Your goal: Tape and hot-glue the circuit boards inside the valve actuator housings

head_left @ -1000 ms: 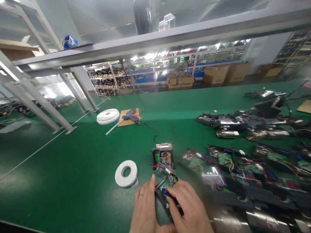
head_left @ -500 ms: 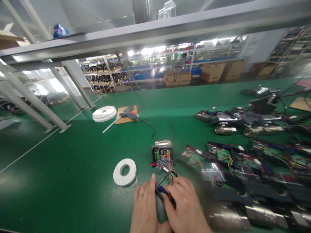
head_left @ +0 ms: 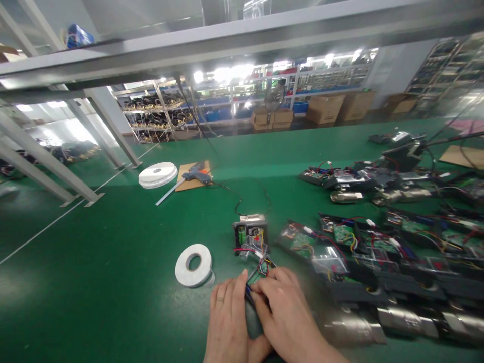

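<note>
Near the front edge, my left hand (head_left: 228, 317) lies along the left side of a dark plastic housing (head_left: 249, 296), fingers together and closed against it. My right hand (head_left: 286, 308) is bent over the same housing, its fingertips pinched at a small blue part (head_left: 247, 289) along the inside edge. Much of the housing and the blue part is covered by my fingers. A green circuit board (head_left: 259, 275) with thin wires shows just beyond my fingertips. Wires run from there toward an opened dark unit (head_left: 239, 233) with a clear plastic cover (head_left: 252, 247) and a metal cylinder (head_left: 252, 218).
A white tape roll (head_left: 193, 265) lies left of my hands. Farther back are white reels (head_left: 158, 174) and a glue gun (head_left: 197, 175) on cardboard (head_left: 185, 186), its cord trailing across the table. Several opened units with circuit boards (head_left: 344, 235) and metal cylinders (head_left: 410, 322) crowd the right.
My right fingers have shifted slightly left and forward over the blue part, covering more of it. My left hand stays against the housing. The camera view has tilted a little.
</note>
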A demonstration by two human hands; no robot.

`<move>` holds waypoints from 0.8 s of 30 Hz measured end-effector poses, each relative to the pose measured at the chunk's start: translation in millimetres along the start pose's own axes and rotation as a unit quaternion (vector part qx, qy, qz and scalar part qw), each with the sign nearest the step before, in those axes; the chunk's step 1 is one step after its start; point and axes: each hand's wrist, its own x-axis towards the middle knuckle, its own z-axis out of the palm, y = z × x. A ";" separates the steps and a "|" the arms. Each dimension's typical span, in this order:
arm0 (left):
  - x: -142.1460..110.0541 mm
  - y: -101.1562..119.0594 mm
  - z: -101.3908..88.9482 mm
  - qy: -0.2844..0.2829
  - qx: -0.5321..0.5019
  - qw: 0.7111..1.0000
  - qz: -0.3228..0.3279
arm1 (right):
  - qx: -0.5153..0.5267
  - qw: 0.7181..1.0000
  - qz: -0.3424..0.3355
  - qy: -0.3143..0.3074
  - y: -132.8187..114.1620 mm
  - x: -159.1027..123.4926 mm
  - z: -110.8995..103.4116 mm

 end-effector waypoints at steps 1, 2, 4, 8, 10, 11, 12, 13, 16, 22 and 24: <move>-0.4 -2.2 -1.3 -0.005 0.001 1.000 0.014 | 0.005 1.000 0.022 0.001 -0.3 0.4 -0.1; -1.0 -4.1 -2.2 -0.008 0.003 1.000 0.022 | 0.009 0.999 0.040 0.002 -0.6 0.7 -0.6; -2.1 -6.5 -3.3 -0.005 0.012 1.000 0.027 | 0.026 0.998 0.055 -0.003 -1.0 0.4 -3.4; 0.5 -4.6 -6.3 0.021 0.030 0.998 0.042 | 0.103 0.995 -0.001 -0.015 2.7 -6.7 -15.9; 3.8 -1.5 -8.6 0.038 0.032 0.998 0.045 | 0.116 0.991 -0.060 0.003 6.4 -13.7 -21.7; 5.2 0.0 -9.6 0.045 0.033 0.998 0.042 | 0.110 0.990 -0.091 0.014 8.3 -17.4 -23.6; 6.1 1.2 -10.3 0.051 0.034 0.997 0.038 | 0.096 0.988 -0.117 0.024 10.0 -21.0 -24.8; 6.3 1.9 -10.6 0.054 0.037 0.997 0.035 | 0.082 0.986 -0.138 0.033 11.4 -24.1 -25.3; 3.2 -0.1 -9.3 0.042 0.050 0.997 0.044 | 0.049 0.984 -0.167 0.043 13.9 -29.9 -24.8; -7.2 -13.8 -0.1 0.008 0.080 0.993 0.088 | 0.042 0.982 -0.176 0.050 18.8 -33.9 -22.8; -8.5 -16.3 2.5 0.013 0.090 0.991 0.098 | 0.042 0.981 -0.180 0.055 21.5 -35.2 -21.2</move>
